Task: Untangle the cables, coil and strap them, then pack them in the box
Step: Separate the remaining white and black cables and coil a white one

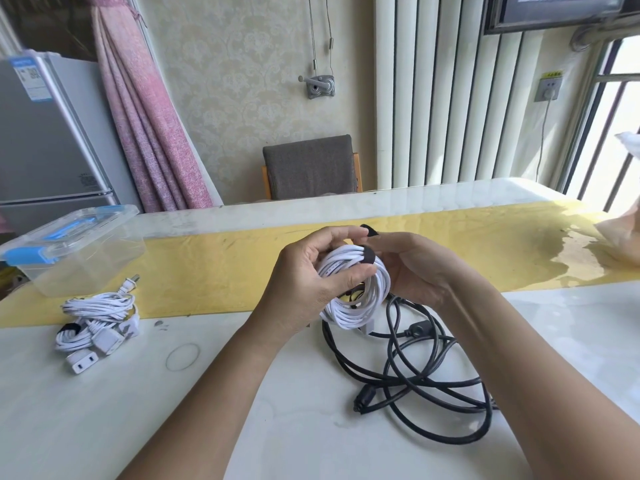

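I hold a white coil (356, 296) above the middle of the table (104, 410), my left hand (311, 271) gripping it with the thumb laid across the loops. My right hand (415, 268) curls in from the other side onto the black strap (367, 255) wrapped over the coil's top; the strap's free end sticks up by my left fingertips. A loose black cable (415, 375) sprawls on the table under my right wrist. Near the left edge lie strapped white cables (97, 320), and behind them a clear box (69, 247) sits on the yellow runner (207, 271).
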### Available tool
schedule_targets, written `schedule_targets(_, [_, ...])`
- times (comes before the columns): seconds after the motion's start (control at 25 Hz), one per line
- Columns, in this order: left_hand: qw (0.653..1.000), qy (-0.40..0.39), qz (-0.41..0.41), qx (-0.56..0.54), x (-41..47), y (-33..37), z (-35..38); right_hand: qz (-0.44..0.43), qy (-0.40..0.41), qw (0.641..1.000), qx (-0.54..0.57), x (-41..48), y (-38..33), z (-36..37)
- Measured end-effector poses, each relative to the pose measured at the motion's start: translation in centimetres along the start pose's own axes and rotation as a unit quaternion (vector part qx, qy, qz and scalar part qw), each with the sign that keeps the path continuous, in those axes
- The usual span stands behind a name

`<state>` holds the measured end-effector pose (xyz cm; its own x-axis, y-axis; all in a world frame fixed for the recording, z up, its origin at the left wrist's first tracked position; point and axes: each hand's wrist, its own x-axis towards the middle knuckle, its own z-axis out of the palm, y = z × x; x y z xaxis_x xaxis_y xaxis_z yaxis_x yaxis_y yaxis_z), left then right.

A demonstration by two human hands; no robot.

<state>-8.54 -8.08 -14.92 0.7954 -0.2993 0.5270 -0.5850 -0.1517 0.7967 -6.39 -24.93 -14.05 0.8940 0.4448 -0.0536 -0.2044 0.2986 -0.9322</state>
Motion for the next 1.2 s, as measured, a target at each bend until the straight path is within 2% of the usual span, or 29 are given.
schedule_targets(0.28, [0.998,-0.014,0.007,0.065,0.3,-0.2,-0.2,0.002,0.059,0.998,-0.003,0.1,0.3,0.3])
schedule_targets(0.48, [0.994,-0.02,-0.031,0.102,0.6,-0.1,-0.9,-0.09,0.162,0.964,-0.189,0.1,0.5,0.7])
schedule_targets(0.6, [0.992,0.027,-0.065,0.106,0.9,-0.8,-1.5,-0.158,0.174,0.944,-0.231,-0.1,0.2,1.0])
schedule_targets(0.68, [0.991,0.055,-0.096,0.075,1.1,-1.1,-1.8,-0.238,0.163,0.909,-0.3,-0.4,0.1,1.4])
schedule_targets(0.76, [0.989,0.077,-0.124,0.035,1.2,-1.3,-2.0,-0.309,0.147,0.846,-0.408,-0.5,0.5,1.6])
schedule_targets(0.88, [0.984,0.105,-0.144,-0.003,1.1,-1.3,-2.0,-0.347,0.133,0.734,-0.568,-0.1,1.8,1.8])
schedule_targets(1.0, [0.975,0.139,-0.167,-0.035,1.3,-1.6,-2.1,-0.382,0.157,0.66,-0.628,0.6,2.6,1.7])
schedule_targets(1.08, [0.969,0.156,-0.184,-0.047,1.3,-1.9,-2.0,-0.4,0.173,0.628,-0.645,0.9,3.1,1.9])
schedule_targets(1.2, [0.962,0.169,-0.206,-0.056,1.4,-2.4,-1.9,-0.375,0.223,0.61,-0.662,1.2,3.9,3.1])
